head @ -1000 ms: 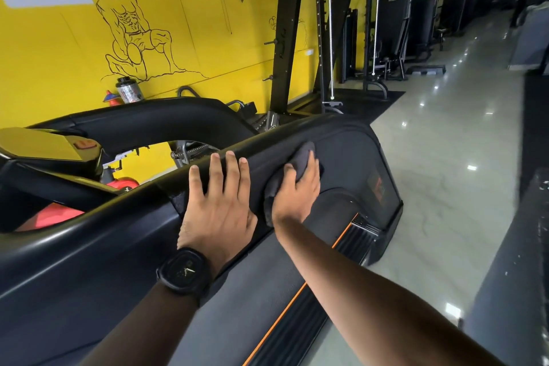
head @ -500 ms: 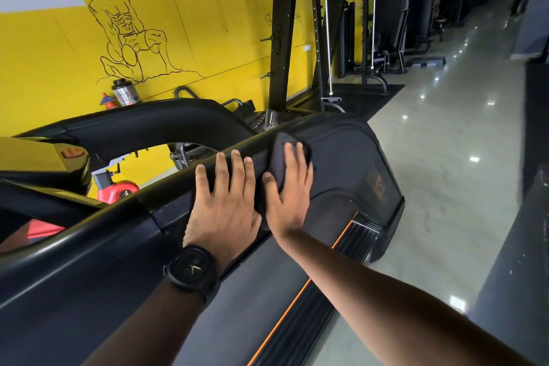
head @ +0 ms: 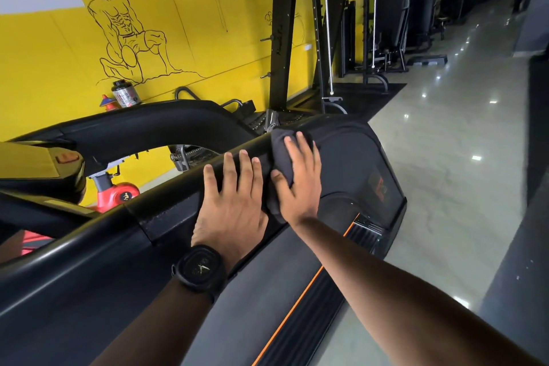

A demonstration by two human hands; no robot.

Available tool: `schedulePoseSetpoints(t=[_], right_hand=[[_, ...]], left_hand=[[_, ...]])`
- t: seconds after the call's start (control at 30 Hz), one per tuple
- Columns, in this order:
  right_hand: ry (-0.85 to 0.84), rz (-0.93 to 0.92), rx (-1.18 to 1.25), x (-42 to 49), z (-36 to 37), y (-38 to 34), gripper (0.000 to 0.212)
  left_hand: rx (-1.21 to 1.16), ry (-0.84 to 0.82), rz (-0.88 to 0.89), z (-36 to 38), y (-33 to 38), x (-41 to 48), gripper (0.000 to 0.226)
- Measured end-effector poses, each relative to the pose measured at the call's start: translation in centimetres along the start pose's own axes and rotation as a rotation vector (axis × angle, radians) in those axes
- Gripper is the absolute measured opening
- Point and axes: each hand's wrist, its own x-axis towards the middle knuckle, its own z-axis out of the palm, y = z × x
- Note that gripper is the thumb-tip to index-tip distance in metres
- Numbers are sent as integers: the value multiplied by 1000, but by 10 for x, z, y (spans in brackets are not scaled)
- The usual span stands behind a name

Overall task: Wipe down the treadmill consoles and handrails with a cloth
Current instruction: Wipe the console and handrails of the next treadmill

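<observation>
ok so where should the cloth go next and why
Probably slide the cloth farther along the handrail toward its far end. The right hand presses it flat on the rail, the left hand lies flat on the rail close behind it, and the rail runs a little beyond the cloth.

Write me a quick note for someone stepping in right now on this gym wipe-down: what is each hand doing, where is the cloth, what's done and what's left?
Left hand: flat, fingers straight, resting on the near handrail, holding nothing.
Right hand: fingers straight, pressing the dark cloth onto the same rail, right beside the left hand.
Cloth: draped over the rail near its far end.
Done: wiping of this rail is under way; nothing shows which stretches are already clean.
Left: probably the rest of this rail, the far rail and the console at the left, neither touched by a hand now.
</observation>
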Motion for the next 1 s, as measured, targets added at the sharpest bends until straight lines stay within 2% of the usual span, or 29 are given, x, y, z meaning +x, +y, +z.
schedulePoseSetpoints(t=[0.1, 0.13, 0.17, 0.27, 0.3, 0.33, 0.37, 0.4, 0.47, 0.5, 0.53, 0.57, 0.63, 0.7, 0.73, 0.77, 0.87, 0.9, 0.93, 1.0], right_hand=[[149, 562, 174, 1, 5, -4, 67], [141, 652, 185, 0, 5, -9, 69], [106, 579, 141, -2, 3, -10, 69], [-56, -101, -40, 1, -5, 5, 63], [-72, -216, -72, 9, -7, 10, 61], [-64, -228, -79, 14, -6, 18, 60], [-35, -154, -71, 15, -3, 21, 60], [18, -2, -33, 13, -1, 22, 62], [148, 459, 114, 6, 3, 14, 68], [155, 644, 160, 2, 5, 7, 70], [131, 684, 162, -1, 5, 1, 72], [103, 548, 123, -6, 4, 0, 71], [27, 157, 44, -7, 0, 1, 66], [2, -17, 6, 8, -2, 14, 62], [7, 11, 5, 12, -1, 22, 61], [30, 112, 29, 15, 0, 28, 62], [152, 649, 192, 11, 2, 20, 70], [130, 713, 191, 7, 2, 13, 72], [92, 620, 149, 1, 1, 9, 72], [3, 241, 68, -5, -3, 9, 67]], left_hand=[[4, -9, 3, 1, 2, 2, 82], [3, -10, 5, 1, 3, 2, 83], [2, -6, 6, 1, 4, 4, 83], [-5, 13, 6, 4, 7, 10, 82], [-11, 11, 12, 5, 9, 12, 82], [-11, 7, 18, 5, 10, 15, 83], [-5, 4, 20, 4, 11, 16, 83], [4, 8, 18, 4, 12, 18, 83], [14, 13, 14, 6, 13, 19, 83], [13, 13, 15, 6, 14, 20, 83], [15, 15, 15, 6, 15, 21, 83], [19, 18, 12, 6, 16, 22, 83], [26, 18, 10, 7, 17, 24, 83], [15, 11, 17, 7, 18, 26, 82], [13, 10, 20, 6, 18, 26, 81], [14, 15, 20, 6, 18, 26, 82], [17, 16, 22, 6, 19, 26, 83], [18, 12, 27, 5, 19, 27, 83], [21, 9, 29, 5, 20, 28, 84], [32, 11, 29, 6, 21, 31, 84]])
